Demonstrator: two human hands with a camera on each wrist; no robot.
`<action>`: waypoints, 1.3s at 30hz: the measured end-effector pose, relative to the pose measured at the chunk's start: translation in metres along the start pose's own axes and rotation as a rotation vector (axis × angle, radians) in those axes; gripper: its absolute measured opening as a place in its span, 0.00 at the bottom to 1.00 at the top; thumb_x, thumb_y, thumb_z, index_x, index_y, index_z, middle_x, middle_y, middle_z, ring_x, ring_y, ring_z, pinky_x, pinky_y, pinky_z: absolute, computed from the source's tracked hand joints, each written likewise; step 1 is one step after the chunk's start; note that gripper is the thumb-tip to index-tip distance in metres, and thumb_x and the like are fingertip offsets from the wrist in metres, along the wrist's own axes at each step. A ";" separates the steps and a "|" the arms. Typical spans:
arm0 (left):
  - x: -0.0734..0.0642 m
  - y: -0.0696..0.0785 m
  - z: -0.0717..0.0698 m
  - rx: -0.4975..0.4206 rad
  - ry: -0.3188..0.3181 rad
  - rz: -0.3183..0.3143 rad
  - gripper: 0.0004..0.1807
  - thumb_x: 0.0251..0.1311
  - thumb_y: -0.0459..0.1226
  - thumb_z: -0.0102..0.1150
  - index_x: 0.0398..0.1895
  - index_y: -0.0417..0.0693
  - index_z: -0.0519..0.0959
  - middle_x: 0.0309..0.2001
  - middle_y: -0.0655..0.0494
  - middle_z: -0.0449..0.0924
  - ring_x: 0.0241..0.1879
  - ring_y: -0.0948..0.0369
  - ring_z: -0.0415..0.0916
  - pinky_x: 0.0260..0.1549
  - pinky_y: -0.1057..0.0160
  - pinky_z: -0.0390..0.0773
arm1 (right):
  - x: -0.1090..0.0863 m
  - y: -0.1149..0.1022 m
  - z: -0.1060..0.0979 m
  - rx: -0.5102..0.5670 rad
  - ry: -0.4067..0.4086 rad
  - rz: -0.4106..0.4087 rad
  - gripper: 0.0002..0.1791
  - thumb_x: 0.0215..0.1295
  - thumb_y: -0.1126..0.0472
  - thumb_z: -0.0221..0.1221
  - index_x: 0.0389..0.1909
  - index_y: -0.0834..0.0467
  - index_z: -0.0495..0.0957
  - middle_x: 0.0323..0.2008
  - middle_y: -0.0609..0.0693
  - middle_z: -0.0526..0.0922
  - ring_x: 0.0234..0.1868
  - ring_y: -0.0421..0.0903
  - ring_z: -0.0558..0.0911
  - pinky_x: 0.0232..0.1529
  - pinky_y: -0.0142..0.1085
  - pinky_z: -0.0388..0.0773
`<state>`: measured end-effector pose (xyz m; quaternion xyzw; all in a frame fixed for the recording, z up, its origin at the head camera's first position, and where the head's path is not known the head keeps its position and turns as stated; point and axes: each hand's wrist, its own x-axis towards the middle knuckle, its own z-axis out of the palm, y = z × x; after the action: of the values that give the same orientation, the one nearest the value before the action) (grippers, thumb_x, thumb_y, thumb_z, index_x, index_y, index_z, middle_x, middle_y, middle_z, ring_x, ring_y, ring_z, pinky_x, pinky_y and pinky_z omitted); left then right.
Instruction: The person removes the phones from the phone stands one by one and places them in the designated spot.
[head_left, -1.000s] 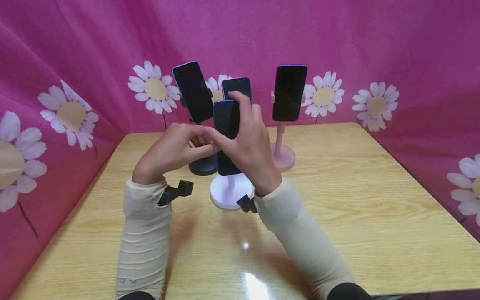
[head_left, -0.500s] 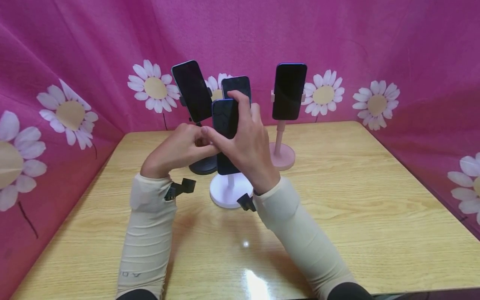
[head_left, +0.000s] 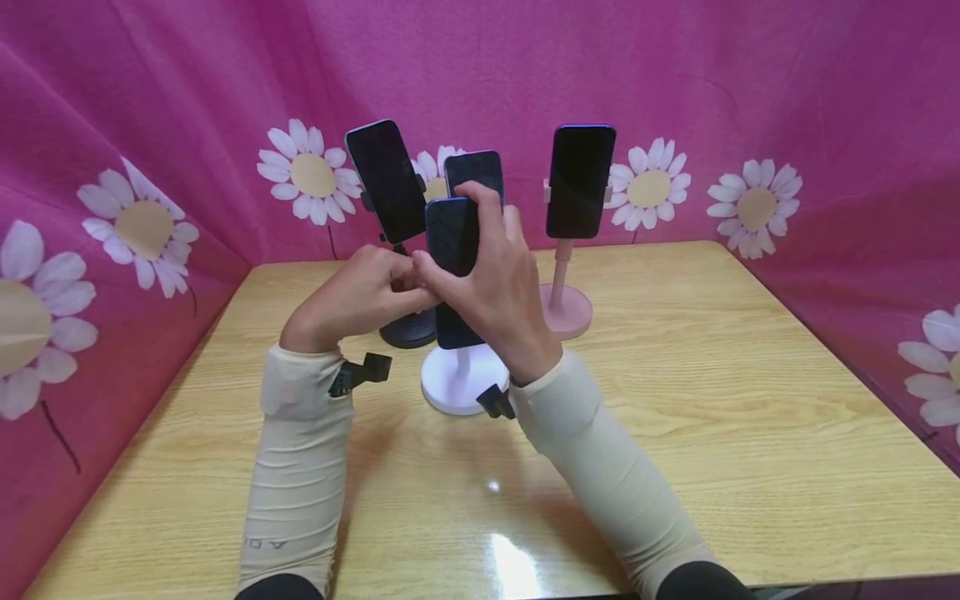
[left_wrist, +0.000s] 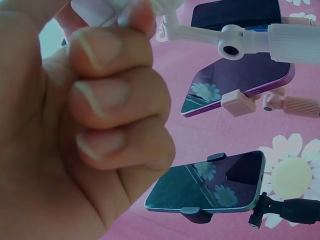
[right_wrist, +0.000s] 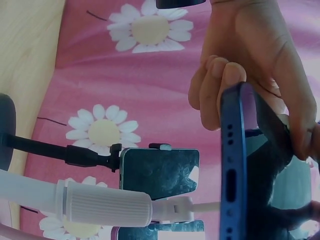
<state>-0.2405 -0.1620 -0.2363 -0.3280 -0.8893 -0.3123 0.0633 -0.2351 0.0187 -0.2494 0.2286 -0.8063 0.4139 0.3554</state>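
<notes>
Blue-edged, black-screened rectangular phone, centre of the head frame: the bare right hand is gripping it. Bare left hand, left of centre, is pinching the white plastic clamp. Steadying the phone squarely, easing the clamp evenly, is probably serving best.

The widest free room lies over the right part of the surface, with more left of the left sleeve. At the middle, the white stand, front phone, left hand and right hand block the way. Beyond them, the black stand obstructs left and the pink stand right. Pink fabric bounds the far, left and right sides.
</notes>
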 end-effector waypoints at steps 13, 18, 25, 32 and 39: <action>-0.004 -0.003 -0.002 -0.017 -0.023 0.027 0.09 0.62 0.42 0.59 0.27 0.50 0.83 0.16 0.56 0.70 0.19 0.58 0.70 0.22 0.61 0.71 | 0.000 0.001 0.003 0.004 0.038 -0.074 0.38 0.53 0.46 0.66 0.64 0.53 0.64 0.39 0.54 0.72 0.37 0.45 0.72 0.28 0.33 0.76; -0.005 -0.005 -0.004 -0.008 -0.029 0.024 0.10 0.63 0.44 0.59 0.28 0.50 0.84 0.16 0.55 0.71 0.19 0.58 0.69 0.22 0.61 0.72 | 0.001 0.002 0.003 -0.001 0.045 -0.073 0.38 0.53 0.47 0.66 0.64 0.53 0.64 0.38 0.54 0.72 0.36 0.45 0.72 0.27 0.33 0.76; -0.008 -0.007 -0.005 0.025 -0.039 -0.009 0.17 0.62 0.49 0.59 0.20 0.52 0.80 0.13 0.55 0.66 0.15 0.58 0.65 0.19 0.61 0.68 | -0.001 0.003 0.002 -0.011 0.028 -0.054 0.38 0.53 0.47 0.67 0.64 0.52 0.64 0.40 0.54 0.73 0.38 0.45 0.73 0.29 0.33 0.77; -0.008 -0.006 -0.008 0.030 -0.053 -0.018 0.16 0.63 0.50 0.58 0.23 0.52 0.81 0.14 0.54 0.66 0.16 0.57 0.67 0.20 0.60 0.69 | 0.001 0.004 0.001 0.008 0.024 -0.070 0.38 0.53 0.48 0.67 0.63 0.53 0.65 0.40 0.54 0.73 0.39 0.46 0.73 0.30 0.34 0.77; -0.007 -0.007 -0.008 0.025 -0.054 -0.001 0.16 0.63 0.49 0.59 0.20 0.52 0.79 0.14 0.56 0.64 0.15 0.58 0.64 0.17 0.62 0.65 | 0.004 0.010 -0.001 0.106 0.024 -0.079 0.37 0.50 0.50 0.69 0.61 0.52 0.67 0.40 0.52 0.75 0.40 0.43 0.72 0.30 0.34 0.76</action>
<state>-0.2397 -0.1751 -0.2355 -0.3349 -0.8948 -0.2922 0.0430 -0.2441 0.0244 -0.2510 0.2739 -0.7693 0.4444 0.3684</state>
